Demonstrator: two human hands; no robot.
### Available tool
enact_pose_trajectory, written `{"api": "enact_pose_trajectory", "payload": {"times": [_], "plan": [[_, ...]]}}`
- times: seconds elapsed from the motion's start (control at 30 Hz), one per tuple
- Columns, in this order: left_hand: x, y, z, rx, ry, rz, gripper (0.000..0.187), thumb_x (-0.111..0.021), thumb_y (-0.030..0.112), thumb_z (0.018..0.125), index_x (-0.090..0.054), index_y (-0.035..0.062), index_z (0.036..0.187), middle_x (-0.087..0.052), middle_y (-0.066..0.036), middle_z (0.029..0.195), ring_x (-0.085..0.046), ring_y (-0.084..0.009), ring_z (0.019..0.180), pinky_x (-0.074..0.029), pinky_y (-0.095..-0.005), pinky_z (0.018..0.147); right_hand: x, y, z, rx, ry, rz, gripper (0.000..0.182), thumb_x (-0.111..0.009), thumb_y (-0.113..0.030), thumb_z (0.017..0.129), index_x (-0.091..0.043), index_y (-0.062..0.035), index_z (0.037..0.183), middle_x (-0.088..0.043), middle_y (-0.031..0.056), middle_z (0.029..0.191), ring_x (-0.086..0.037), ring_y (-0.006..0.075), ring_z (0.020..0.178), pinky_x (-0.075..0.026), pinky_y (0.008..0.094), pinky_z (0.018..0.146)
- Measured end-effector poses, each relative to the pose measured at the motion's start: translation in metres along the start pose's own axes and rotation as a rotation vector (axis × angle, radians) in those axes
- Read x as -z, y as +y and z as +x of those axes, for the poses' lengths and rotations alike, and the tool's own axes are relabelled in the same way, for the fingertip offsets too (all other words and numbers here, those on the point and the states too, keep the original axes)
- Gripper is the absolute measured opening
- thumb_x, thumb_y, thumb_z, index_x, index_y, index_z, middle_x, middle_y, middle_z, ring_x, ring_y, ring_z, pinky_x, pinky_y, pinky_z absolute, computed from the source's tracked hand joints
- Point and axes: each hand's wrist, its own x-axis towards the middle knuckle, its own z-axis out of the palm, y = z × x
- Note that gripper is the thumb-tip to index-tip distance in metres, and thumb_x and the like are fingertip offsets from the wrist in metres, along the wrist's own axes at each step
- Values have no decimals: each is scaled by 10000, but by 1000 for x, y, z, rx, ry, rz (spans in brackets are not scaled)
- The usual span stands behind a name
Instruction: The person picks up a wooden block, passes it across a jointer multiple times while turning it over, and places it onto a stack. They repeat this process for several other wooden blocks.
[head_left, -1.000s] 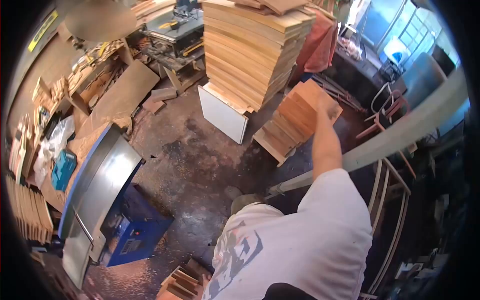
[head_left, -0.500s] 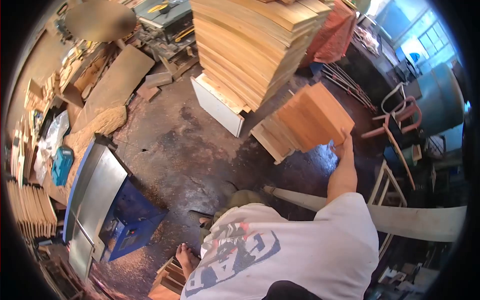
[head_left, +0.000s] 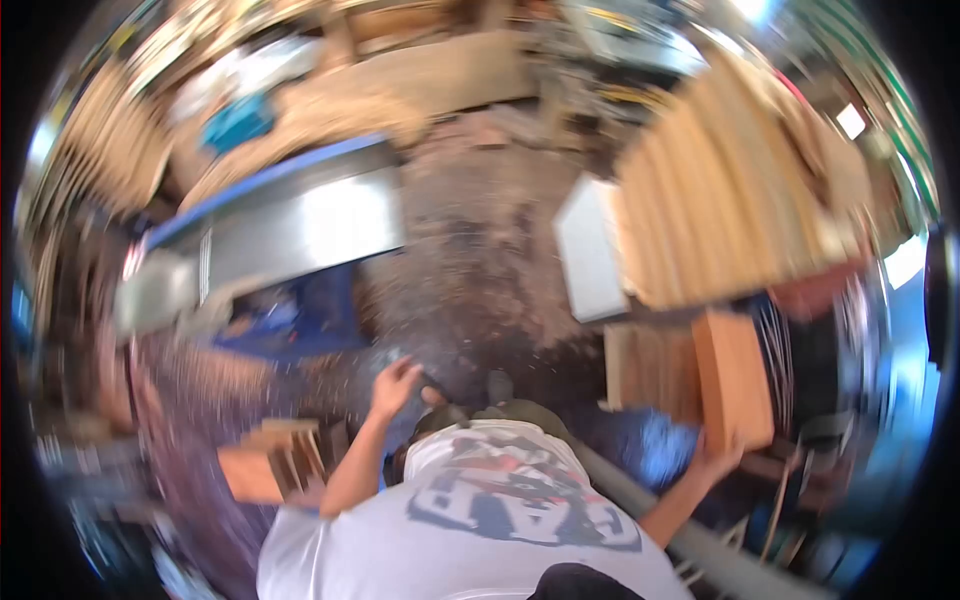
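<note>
My right hand is at the near edge of a reddish-brown wooden board, its fingers closed on that edge. The board lies on top of a low stack of wooden boards to the right of my body. My left hand is in front of me on the left, over the floor, with its fingers apart and nothing in them. Another small stack of wooden pieces stands left of my left forearm. Motion blur softens the whole view.
A tall stack of pale boards stands ahead on the right, beside a white panel. To the left is a blue machine with a metal table. A teal tool case lies beyond it. A long pale beam runs close at my right.
My view has swung left, so the stacks appear farther right. My left hand has risen away from the small wood stack. My right hand stays at the reddish-brown board's edge.
</note>
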Motion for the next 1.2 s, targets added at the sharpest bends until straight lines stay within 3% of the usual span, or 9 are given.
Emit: {"api": "enact_pose_trajectory", "payload": {"times": [0.2,0.33,0.5,0.57,0.73,0.83,0.93,1.13,1.2], "plan": [[47,62,6,-39,-227,-268,638,-717,358,989,-550,-57,1443,-672,-210,1348,-637,-281,1270,-489,-385,1085,-80,76,-169,-392,-398,-329,589,-636,-377,811,-561,-50,1295,-681,138,1124,-728,285,881,-573,375,509],[83,69,9,-75,-91,-365,710,-706,323,996,-431,-60,1527,-605,-202,1446,-591,-277,1319,-470,-366,1099,-180,157,-253,-600,-765,-310,639,-665,-360,810,-535,-42,1349,-673,153,1156,-703,311,823,-528,392,492],[169,115,7,-157,376,-420,838,-676,306,1004,-231,-108,1582,-541,-320,1460,-543,-342,1377,-436,-408,1137,-335,241,-338,-774,-1320,-196,613,-652,-273,857,-498,37,1363,-670,181,1142,-692,301,855,-549,396,570],[173,75,58,-215,857,-556,818,-676,285,1001,-244,-106,1575,-466,-328,1521,-441,-371,1460,-374,-411,1178,-386,287,-374,-803,-1415,-243,578,-639,-268,872,-508,39,1343,-670,174,1115,-688,303,823,-540,385,566],[209,89,85,-263,606,-415,817,-696,323,976,-304,-88,1563,-445,-324,1551,-450,-370,1456,-369,-419,1180,-462,377,-433,-737,-1433,-520,638,-684,-267,877,-484,11,1415,-605,196,1279,-630,337,1128,-572,465,816],[187,93,118,-199,579,-225,975,-733,476,911,-306,-112,1560,-448,-336,1544,-462,-388,1451,-370,-398,1175,-495,359,-435,-628,-1619,-685,638,-695,-249,902,-507,-28,1471,-534,191,1460,-557,350,1282,-514,491,998],[165,99,166,-83,641,-354,1049,-744,471,883,-252,-171,1550,-391,-365,1566,-387,-409,1494,-326,-395,1207,-500,346,-399,338,-2018,-806,539,-673,-282,944,-606,-46,1423,-596,164,1454,-564,316,1295,-442,463,1098],[160,121,165,117,745,-255,933,-735,443,874,-389,-132,1522,-393,-368,1564,-425,-419,1462,-323,-411,1209,-546,357,-356,662,-2365,-380,327,-684,-147,911,-726,-2,1201,-687,175,1287,-578,390,1263,-441,468,1099],[153,127,178,49,1064,59,813,-720,422,900,-474,-109,1466,-449,-361,1518,-457,-430,1426,-332,-435,1207,-577,376,-379,898,-2472,-177,342,-684,-155,899,-708,-2,1204,-670,177,1291,-556,416,1278,-430,496,1103]]}}
